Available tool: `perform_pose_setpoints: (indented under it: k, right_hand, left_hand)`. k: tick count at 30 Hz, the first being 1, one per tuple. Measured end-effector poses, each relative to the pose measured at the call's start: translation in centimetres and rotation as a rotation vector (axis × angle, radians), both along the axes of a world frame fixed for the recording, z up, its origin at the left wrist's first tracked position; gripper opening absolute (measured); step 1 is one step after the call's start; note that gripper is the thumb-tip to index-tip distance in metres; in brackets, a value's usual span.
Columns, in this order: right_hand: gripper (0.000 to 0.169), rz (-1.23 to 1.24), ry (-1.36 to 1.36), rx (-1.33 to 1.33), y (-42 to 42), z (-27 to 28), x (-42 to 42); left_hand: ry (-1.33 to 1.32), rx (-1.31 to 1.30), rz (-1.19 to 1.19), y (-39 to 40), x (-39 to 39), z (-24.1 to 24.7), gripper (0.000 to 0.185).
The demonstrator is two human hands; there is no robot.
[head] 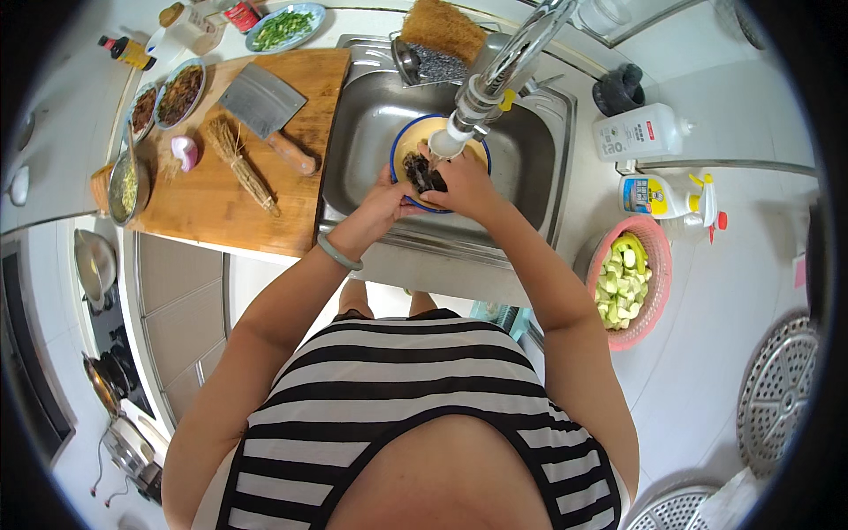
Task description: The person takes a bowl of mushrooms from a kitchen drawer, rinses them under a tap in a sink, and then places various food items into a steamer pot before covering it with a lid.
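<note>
A blue-rimmed yellowish bowl is held inside the stainless steel sink. My left hand, with a pale bangle on its wrist, grips the near left rim. In the bowl lies dark, wet food, perhaps wood ear fungus; the exact kind is unclear. My right hand reaches in from the right, thumb and fingers closed around the dark pieces. Directly above it hangs the white outlet of the chrome faucet, hiding part of the bowl and some fingers.
Left of the sink, a wooden cutting board bears a cleaver, a straw brush and a shallot or onion piece. A pink basket of cut green vegetables stands at right, near a spray bottle and a white jug.
</note>
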State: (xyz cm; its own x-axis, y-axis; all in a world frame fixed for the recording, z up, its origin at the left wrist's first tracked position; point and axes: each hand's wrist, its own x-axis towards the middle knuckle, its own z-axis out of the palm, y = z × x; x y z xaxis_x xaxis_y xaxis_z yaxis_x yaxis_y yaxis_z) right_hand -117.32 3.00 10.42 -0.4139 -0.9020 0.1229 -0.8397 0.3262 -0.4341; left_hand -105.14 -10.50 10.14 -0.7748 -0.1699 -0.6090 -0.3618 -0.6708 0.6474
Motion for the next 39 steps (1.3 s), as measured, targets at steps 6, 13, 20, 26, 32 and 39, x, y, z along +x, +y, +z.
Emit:
perform_pose_setpoints:
  k: [6, 13, 20, 26, 32, 39]
  right_hand:
    - [0.057, 0.026, -0.283, -0.033, -1.7, -2.8, -2.8]
    - [0.057, 0.131, -0.164, 0.101, -2.7, 1.2, -0.5]
    - [0.064, 0.208, -0.177, -0.029, -2.4, -0.3, -3.1]
    - [0.061, 0.272, -0.148, 0.098, -3.0, 0.2, -1.3]
    - [0.055, 0.136, -0.103, 0.103, -1.4, -0.8, -1.9]
    - [0.054, 0.065, -0.321, 0.105, -2.1, -0.8, -3.7]
  left_hand:
    - [0.000, 0.059, 0.089, -0.4, 1.5, -1.3, 0.054]
    - [0.022, 0.072, 0.152, -0.1, 1.7, -0.7, 0.054]
    - [0.016, 0.085, 0.120, -0.6, 0.9, -2.3, 0.059]
    - [-0.009, 0.112, 0.110, -0.5, 0.9, -3.0, 0.063]
    - [0.178, 0.113, 0.083, -0.5, 1.4, -3.1, 0.064]
    - [0.006, 0.076, 0.088, -0.5, 1.5, -2.2, 0.060]
